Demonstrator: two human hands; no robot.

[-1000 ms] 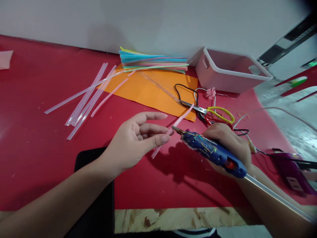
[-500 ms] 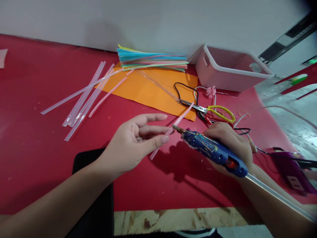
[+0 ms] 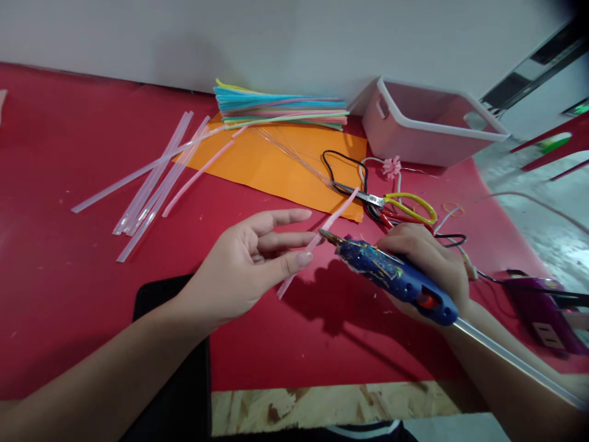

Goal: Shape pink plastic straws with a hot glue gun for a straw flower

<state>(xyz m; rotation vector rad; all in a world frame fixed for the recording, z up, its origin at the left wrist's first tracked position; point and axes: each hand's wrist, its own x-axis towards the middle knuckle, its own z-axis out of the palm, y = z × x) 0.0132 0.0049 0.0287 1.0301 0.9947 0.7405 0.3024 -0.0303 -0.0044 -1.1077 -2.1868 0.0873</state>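
Note:
Between the thumb and fingers of my left hand [image 3: 253,264] is a thin pink strip [image 3: 338,213], slanting up to the right, its upper end over the orange sheet [image 3: 276,164]. My right hand [image 3: 426,264] is wrapped round a blue glue gun [image 3: 391,273], with a long clear glue stick [image 3: 515,362] jutting from its rear. The gun's metal nozzle is at the strip, close beside my left fingertips; whether they touch is too small to tell. Past my right hand lie yellow-handled scissors [image 3: 414,205] and a red-handled tool partly hidden by it.
Clear sticks [image 3: 151,178] and a pink stem [image 3: 197,178] lie at the left. Coloured stems [image 3: 280,109] are stacked at the back, beside a pink bin [image 3: 414,138]. A black tray-like object [image 3: 177,368] is under my left forearm; a purple power strip [image 3: 547,316] and cables are right.
The view has shifted very slightly. Both hands, the pink strip and the glue gun keep nearly the same positions relative to each other.

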